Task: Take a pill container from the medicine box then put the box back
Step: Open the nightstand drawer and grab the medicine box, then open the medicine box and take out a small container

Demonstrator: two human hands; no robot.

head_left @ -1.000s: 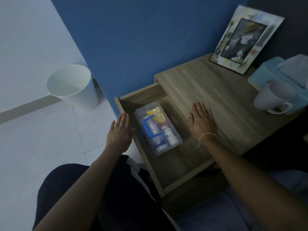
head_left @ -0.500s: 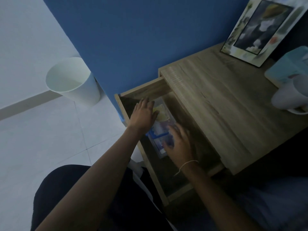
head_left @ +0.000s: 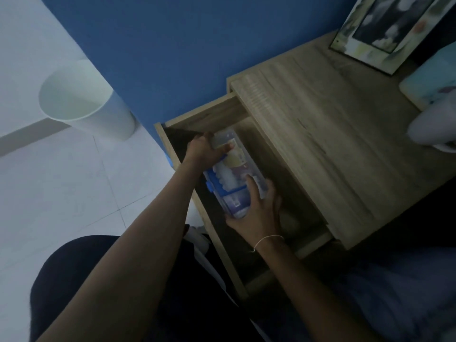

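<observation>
The medicine box [head_left: 235,172], clear plastic with a blue handle and latch, sits in the open wooden drawer [head_left: 197,119] of the bedside table. Bottles and packets show through its lid. My left hand [head_left: 204,149] grips its far end, thumb on the lid. My right hand [head_left: 259,213] clasps its near end, fingers over the lid. The box looks tilted, its left side raised; whether it still touches the drawer floor is unclear.
The wooden tabletop [head_left: 320,134] overhangs the drawer's right side. On it stand a picture frame [head_left: 385,30], a teal tissue box [head_left: 429,87] and a white mug [head_left: 434,129]. A white bin [head_left: 84,99] stands on the tiled floor at left.
Both hands went from hovering beside the drawer down into it and closed on the two ends of the medicine box. The box now looks tilted.
</observation>
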